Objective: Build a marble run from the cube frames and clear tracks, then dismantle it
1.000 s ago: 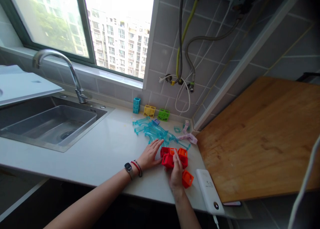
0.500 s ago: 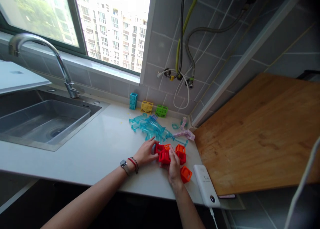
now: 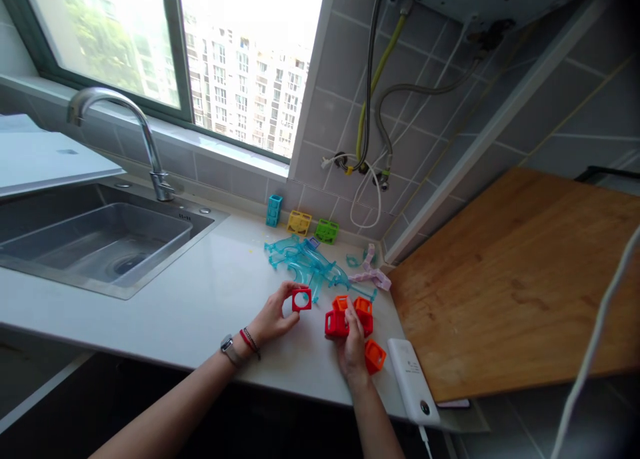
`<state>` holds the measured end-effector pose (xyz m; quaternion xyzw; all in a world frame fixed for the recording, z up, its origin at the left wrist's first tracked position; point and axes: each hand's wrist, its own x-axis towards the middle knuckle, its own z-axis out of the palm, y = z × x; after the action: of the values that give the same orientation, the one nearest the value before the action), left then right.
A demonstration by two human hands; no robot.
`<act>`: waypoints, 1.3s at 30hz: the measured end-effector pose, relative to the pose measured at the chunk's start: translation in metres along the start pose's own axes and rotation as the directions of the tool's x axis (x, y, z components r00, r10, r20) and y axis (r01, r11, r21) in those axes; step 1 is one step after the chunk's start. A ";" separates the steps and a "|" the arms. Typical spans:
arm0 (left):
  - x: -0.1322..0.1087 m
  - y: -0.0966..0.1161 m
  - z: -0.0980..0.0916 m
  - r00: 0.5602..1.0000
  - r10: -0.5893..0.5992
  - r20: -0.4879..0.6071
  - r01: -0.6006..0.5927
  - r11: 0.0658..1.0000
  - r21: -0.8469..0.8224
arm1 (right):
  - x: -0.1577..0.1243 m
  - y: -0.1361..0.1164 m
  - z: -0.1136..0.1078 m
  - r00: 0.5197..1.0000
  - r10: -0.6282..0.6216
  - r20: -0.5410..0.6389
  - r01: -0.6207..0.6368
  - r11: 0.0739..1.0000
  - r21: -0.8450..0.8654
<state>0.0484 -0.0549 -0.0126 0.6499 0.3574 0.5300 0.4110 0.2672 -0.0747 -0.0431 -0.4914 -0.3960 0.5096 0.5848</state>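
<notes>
Between the thumb and fingers of my left hand point(image 3: 276, 315) is a red toy block point(image 3: 301, 299) with a round hole in its face, held over the counter. My right hand point(image 3: 353, 342) is closed around another red block point(image 3: 337, 323) with slotted sides. Orange blocks point(image 3: 364, 306) sit close behind my right fingers, and one more orange block point(image 3: 375, 357) lies beside that hand. Clear blue plastic track pieces point(image 3: 313, 265) are heaped just beyond both hands. My right fingers partly hide the red and orange blocks around them.
Blue point(image 3: 273, 210), yellow point(image 3: 299, 223) and green blocks point(image 3: 327, 231) stand along the tiled wall. Pink pieces point(image 3: 371, 276) lie in the corner. A white power bank point(image 3: 413, 381) and leaning wooden board point(image 3: 520, 279) are on the right. A sink point(image 3: 135, 291) and faucet point(image 3: 150, 135) are left.
My left hand has drawn a red block leftward, away from the cluster. My right hand stays by the other blocks. The camera view has tilted up a little.
</notes>
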 end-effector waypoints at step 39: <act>-0.057 0.014 -0.046 0.970 -0.174 0.171 0.105 0.931 0.350 | -0.045 -0.015 0.060 0.737 -0.378 0.560 0.574 0.787 -0.226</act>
<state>-0.0069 -0.1042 -0.0180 0.7333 0.4458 0.3624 0.3636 0.2047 -0.1084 -0.0143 -0.3309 -0.7358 0.3575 0.4705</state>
